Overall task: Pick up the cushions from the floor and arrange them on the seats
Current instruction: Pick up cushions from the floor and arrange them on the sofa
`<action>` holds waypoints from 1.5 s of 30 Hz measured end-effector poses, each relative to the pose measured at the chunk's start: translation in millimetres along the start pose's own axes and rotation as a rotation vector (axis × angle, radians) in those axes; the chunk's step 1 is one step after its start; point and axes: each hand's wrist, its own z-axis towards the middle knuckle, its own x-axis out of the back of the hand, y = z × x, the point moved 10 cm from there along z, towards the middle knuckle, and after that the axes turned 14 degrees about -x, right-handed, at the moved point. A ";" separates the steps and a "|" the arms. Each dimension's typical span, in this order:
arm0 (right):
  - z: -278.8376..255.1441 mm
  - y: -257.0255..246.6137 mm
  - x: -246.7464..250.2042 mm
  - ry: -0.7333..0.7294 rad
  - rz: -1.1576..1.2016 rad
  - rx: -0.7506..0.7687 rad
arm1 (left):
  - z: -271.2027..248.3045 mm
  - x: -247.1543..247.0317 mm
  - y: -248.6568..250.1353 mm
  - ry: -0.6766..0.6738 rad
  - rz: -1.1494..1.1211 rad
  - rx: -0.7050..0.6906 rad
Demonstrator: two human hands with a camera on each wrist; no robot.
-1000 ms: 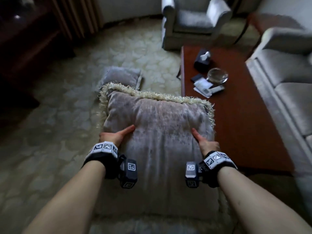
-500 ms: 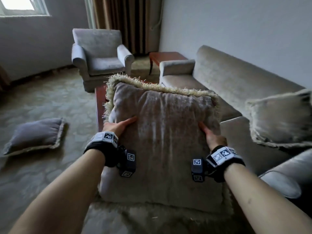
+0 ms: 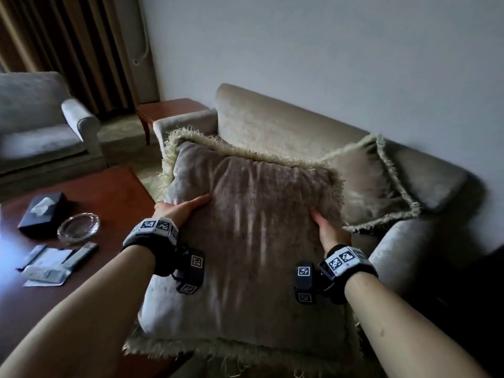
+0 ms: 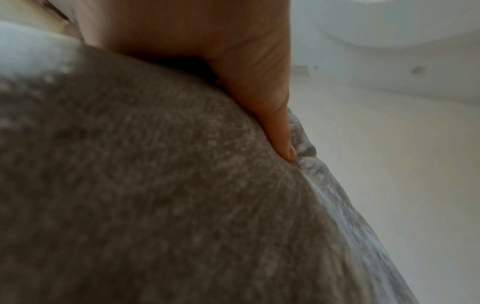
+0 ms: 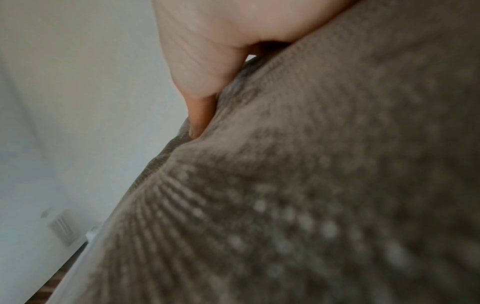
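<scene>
Cushion (image 3: 253, 241): hanging between both hands, sofa (image 3: 286, 132) lying straight ahead beyond it.
Left hand (image 3: 180, 210): thumb pressing on top, gripping its edge.
Right hand (image 3: 328, 230): gripping likewise; fingers probably curling underneath, hidden.

My forearms were bare, and each wrist wore a black strap topped by a white band of black-and-white square markers, with a small black camera block, tagged with the same kind of markers, hanging from its inner side.
</scene>
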 end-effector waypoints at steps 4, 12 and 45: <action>64.6 -68.2 -3.4 0.012 -0.020 0.038 | 70.3 -101.4 22.7 -0.081 -0.021 0.015; 212.3 -183.4 -1.1 0.012 0.102 -0.094 | 177.2 -262.0 93.4 -0.121 0.042 0.013; 547.3 -491.9 -329.0 0.112 0.089 -0.297 | 776.9 -606.4 150.4 -0.464 0.281 0.001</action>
